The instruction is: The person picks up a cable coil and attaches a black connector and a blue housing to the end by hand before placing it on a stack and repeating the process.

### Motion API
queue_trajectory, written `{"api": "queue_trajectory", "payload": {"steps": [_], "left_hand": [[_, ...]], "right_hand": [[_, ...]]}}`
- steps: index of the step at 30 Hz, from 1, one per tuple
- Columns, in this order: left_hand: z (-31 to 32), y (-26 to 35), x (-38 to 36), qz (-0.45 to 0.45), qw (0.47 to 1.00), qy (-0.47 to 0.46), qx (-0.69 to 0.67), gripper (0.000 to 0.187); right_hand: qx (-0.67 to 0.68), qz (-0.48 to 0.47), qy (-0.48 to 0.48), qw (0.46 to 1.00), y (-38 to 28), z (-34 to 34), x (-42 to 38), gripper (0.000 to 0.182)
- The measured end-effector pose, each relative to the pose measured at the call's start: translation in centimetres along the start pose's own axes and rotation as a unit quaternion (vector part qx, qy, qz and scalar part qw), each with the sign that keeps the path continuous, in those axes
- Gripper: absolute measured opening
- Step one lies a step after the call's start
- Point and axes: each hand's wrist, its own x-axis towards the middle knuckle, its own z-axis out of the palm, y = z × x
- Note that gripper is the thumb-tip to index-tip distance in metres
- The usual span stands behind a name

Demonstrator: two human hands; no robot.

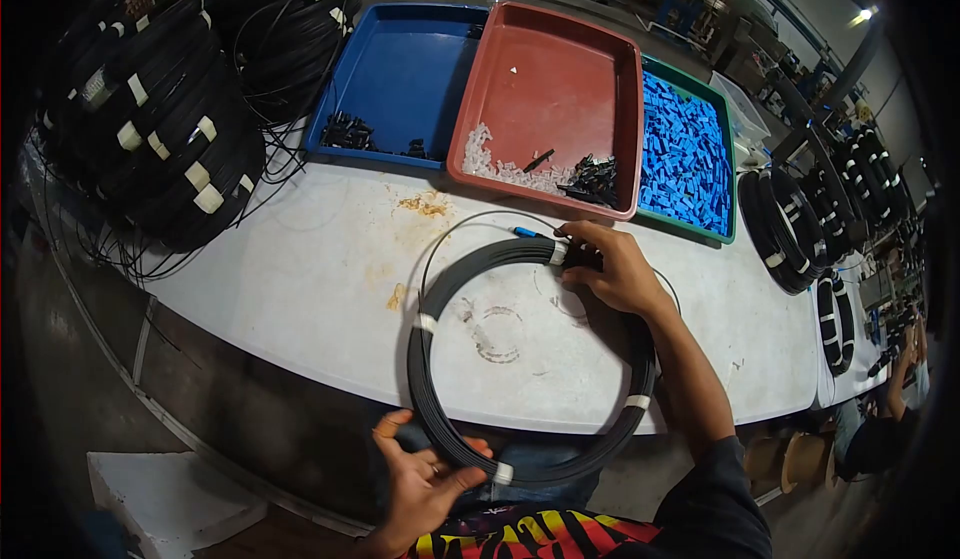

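A coil of black cable (430, 359), bound with white tape in several places, lies over the table's front edge, its near side over my lap. My right hand (618, 269) grips the coil's far side beside a white tape band. Close to those fingertips is a small blue connector (528, 233) on a loose cable end. My left hand (420, 474) is at the coil's near left side, thumb by a tape band and fingers partly behind the cable. One loose strand arcs beyond the coil.
On the white table (330, 259) stand a blue tray (410, 69) with black parts, a red tray (560, 79) with clear and black parts, and a green tray (733, 189) of blue pieces. Coil stacks (150, 129) rise at left, more coils (785, 229) at right. A person's arm (900, 369) shows far right.
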Motion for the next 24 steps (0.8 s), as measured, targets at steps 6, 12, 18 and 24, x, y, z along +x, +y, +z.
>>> {"api": "queue_trajectory", "payload": {"steps": [6,12,18,24], "left_hand": [[-0.2,-4.0,-2.5,0.035,0.982,-0.172,0.067,0.091],[0.7,-0.6,-1.3,0.151,0.983,0.026,-0.102,0.11],[-1.5,7.2,1.1,0.401,0.896,0.18,-0.06,0.115],[-12.5,9.6,2.6,0.511,0.741,-0.265,0.347,0.076]], "right_hand": [[0.039,-0.065,-0.064,0.995,0.6,-0.4,-0.1,0.048],[0.023,-0.069,0.049,0.996,0.0,0.8,-0.3,0.04],[0.331,-0.078,0.196,0.92,-8.2,-0.6,0.6,0.064],[0.437,-0.114,0.134,0.882,-7.5,-1.5,1.5,0.069]]}}
